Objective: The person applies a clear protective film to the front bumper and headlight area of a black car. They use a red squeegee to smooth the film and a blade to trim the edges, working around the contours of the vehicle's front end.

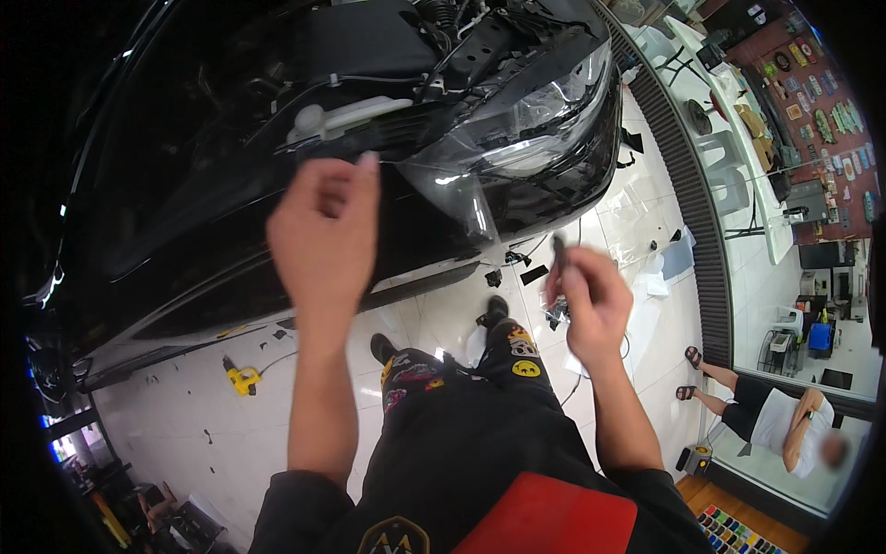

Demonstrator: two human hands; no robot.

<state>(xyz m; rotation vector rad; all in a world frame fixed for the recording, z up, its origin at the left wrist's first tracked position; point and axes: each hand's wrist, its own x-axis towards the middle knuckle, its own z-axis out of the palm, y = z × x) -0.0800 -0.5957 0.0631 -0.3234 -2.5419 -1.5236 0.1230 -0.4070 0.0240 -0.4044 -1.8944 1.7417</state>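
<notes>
A black car's front corner [406, 208] spans the upper half of the view, its engine bay uncovered. Over the clear headlight [544, 115] lies a transparent film [461, 198], whose loose part hangs below the lamp. My left hand [323, 231] is raised in front of the dark bodywork, fingers pinched together, with the film's upper edge running to the fingertips. To the right of the hanging film, my right hand [595, 295] is closed round a small dark tool [559, 251]; blur hides its exact kind. A red flat piece [554, 519] lies against my black clothes.
A yellow heat gun [244, 377] lies on the tiled floor at left. Black scraps [533, 274] and clear film offcuts [637, 222] litter the floor at right. Beyond a dark slatted strip [683, 166] stands a long white table [752, 157]. Another person [789, 415] is at lower right.
</notes>
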